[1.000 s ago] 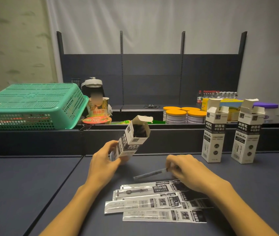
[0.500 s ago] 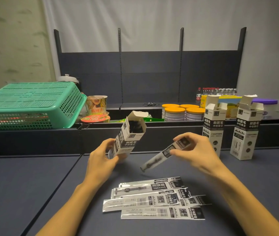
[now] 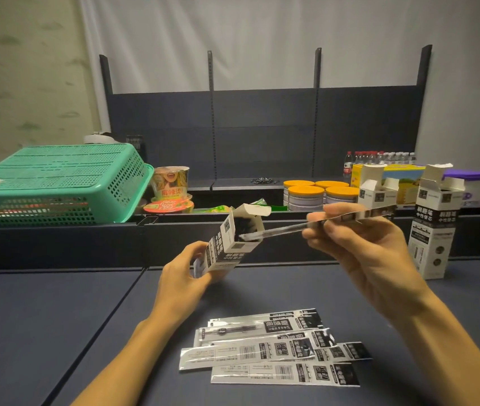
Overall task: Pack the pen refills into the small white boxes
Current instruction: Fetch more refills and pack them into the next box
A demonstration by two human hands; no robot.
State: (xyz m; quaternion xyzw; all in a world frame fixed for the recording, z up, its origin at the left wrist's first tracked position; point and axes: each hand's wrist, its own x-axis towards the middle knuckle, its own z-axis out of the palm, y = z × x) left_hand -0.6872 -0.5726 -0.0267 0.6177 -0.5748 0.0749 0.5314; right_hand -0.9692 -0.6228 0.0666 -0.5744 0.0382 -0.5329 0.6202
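Refill packets (image 3: 271, 351), flat, light and slippery-looking, lie fanned near the table's front edge. Above them the left hand (image 3: 184, 276) grips a tilted small white box (image 3: 230, 240); the right hand (image 3: 358, 244) pinches one long packet (image 3: 300, 227) near its top end, tip at the box mouth. Two open boxes (image 3: 435, 227) stand at the far right edge.

From my seat: the small box (image 3: 227, 244) is white with black panels and a QR-style square, and so are the two boxes (image 3: 435, 230) on the right. The refill packets (image 3: 271, 350) are silvery-clear with black label blocks and barcodes. The table (image 3: 42, 332) is a dark slate blue, the basket (image 3: 57, 183) is mint green with a grid of holes, and the tins (image 3: 306, 194) have orange lids.
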